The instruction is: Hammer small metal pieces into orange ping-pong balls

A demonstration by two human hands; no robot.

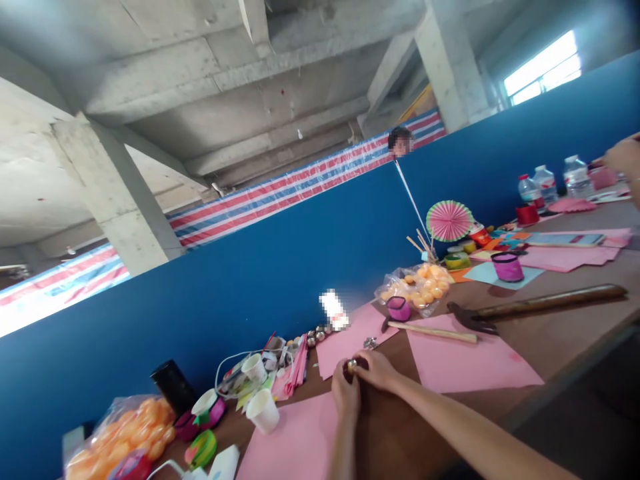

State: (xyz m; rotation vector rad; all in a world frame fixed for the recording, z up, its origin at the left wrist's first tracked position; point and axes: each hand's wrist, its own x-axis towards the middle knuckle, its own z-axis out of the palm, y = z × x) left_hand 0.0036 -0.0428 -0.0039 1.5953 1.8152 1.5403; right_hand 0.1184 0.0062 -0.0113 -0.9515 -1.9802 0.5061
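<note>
My left hand (345, 393) and my right hand (376, 371) meet low over the brown table. Their fingertips are closed around a small shiny metal ball (352, 364), silver with a yellowish glint. Its finer details are too small to make out. Just beyond my right fingers lies a small silvery metal piece (370, 343). Several shiny silver balls (316, 336) sit farther back, beside a pink paper sheet (345, 340). To the left of my hands, another pink sheet (295, 440) lies flat with a white paper cup (263, 411) at its edge.
A small hammer (435, 331) and a larger one (550, 304) lie to the right. Bags of orange balls stand at the back (425, 283) and front left (125, 437). A blue partition (270, 280) runs behind the table. Another person's hand (625, 157) shows at the right edge.
</note>
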